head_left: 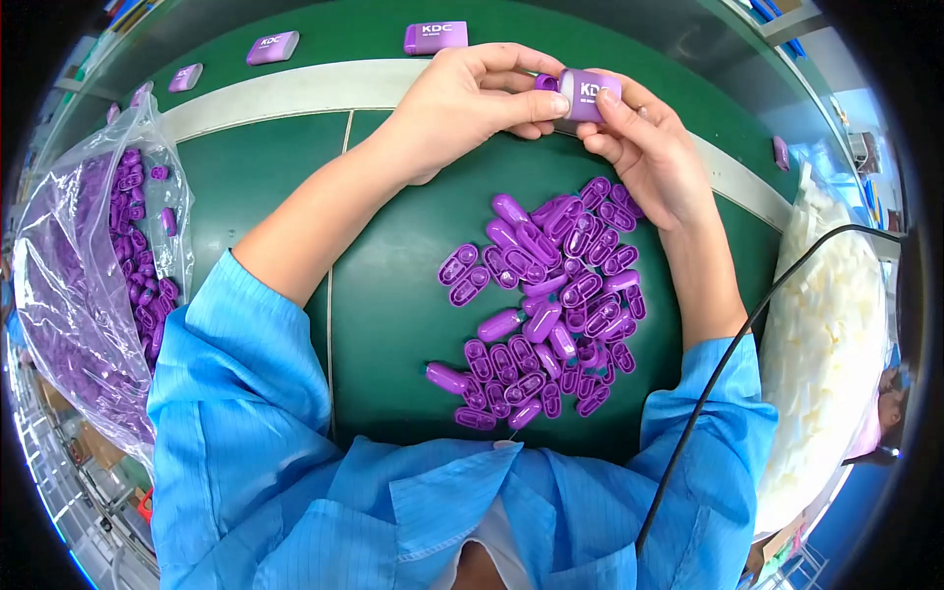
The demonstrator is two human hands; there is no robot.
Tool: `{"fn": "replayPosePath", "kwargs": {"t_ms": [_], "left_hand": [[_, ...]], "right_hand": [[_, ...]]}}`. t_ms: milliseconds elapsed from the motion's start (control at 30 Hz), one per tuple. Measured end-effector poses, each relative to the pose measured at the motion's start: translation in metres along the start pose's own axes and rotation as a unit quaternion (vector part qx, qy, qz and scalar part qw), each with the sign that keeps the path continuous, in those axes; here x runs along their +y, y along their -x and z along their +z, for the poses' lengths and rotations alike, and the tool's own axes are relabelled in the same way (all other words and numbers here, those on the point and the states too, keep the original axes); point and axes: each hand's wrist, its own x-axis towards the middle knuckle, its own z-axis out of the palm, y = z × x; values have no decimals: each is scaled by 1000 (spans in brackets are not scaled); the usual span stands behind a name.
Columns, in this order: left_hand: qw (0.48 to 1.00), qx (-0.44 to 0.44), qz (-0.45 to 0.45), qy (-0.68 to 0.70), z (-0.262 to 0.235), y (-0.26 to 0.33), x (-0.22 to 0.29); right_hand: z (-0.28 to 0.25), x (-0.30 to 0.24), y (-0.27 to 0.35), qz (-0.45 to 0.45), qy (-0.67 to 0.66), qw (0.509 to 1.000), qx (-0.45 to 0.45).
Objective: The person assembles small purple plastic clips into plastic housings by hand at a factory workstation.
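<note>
My right hand [654, 143] grips a flat, rounded purple case [590, 87] with white lettering and a paler left end. Fingers and thumb of my left hand [472, 93] are closed on a small purple oval cap [546, 83] at that left end. Whether the cap is seated on the case or only touching it, I cannot tell. Both hands are at the far side of the green table. Nearer to me lies a loose pile of purple oval caps [582, 285], some hollow side up and others on their backs.
At the left stands a clear plastic bag [74, 265] full of purple caps. A bag of whitish pieces [826, 344] is on the right, with a black cable [723, 364] running across. Beyond a pale strip [295, 96], several purple cases [436, 37] lie on a green surface.
</note>
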Motion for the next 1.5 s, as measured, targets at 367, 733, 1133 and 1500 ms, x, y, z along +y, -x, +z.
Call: {"fn": "replayPosePath", "kwargs": {"t_ms": [367,733,1133,1500], "left_hand": [[1000,8,7,-28,5,1,0],[998,24,36,-47,0,1,1],[990,75,87,-76,6,2,-2],[994,53,63,-67,2,4,0]], "right_hand": [[-3,0,2,-18,50,998,-22],[-5,-4,1,-42,22,999,27],[8,0,4,-52,222,972,50],[10,-1,7,-51,215,975,36]]}}
